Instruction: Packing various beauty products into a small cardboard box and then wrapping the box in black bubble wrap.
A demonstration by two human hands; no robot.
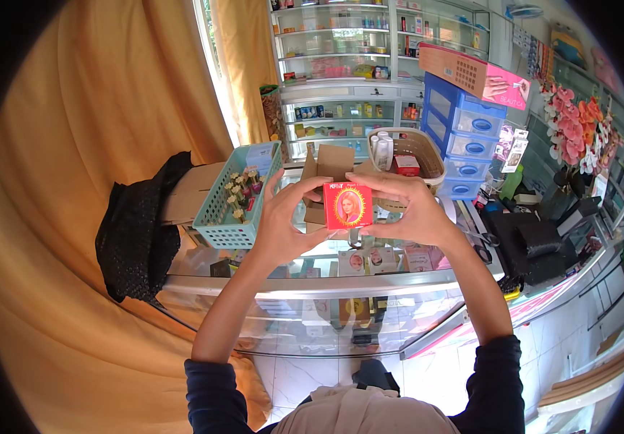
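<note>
Between my two hands is a small red cosmetic box point(348, 207), its printed front turned up towards me. My left hand point(285, 222) grips its left side with thumb and fingers. On the opposite side, my right hand point(412, 211) pinches the box's right edges. Behind and below it an open brown cardboard carton point(336, 158) rests on the glass display counter point(312, 266); my hands hide part of the carton. A beige plastic basket point(432, 163) behind my right hand holds white bottles point(381, 151) and another red box point(407, 165).
Left of my hands stands a mint-green basket point(228, 237) with small floral-topped items. Blue plastic drawers point(466, 135) carry a long pink carton point(453, 70) at the right. Scissors point(483, 247) lie near a black bag point(540, 244). A black cloth point(138, 233) drapes at far left.
</note>
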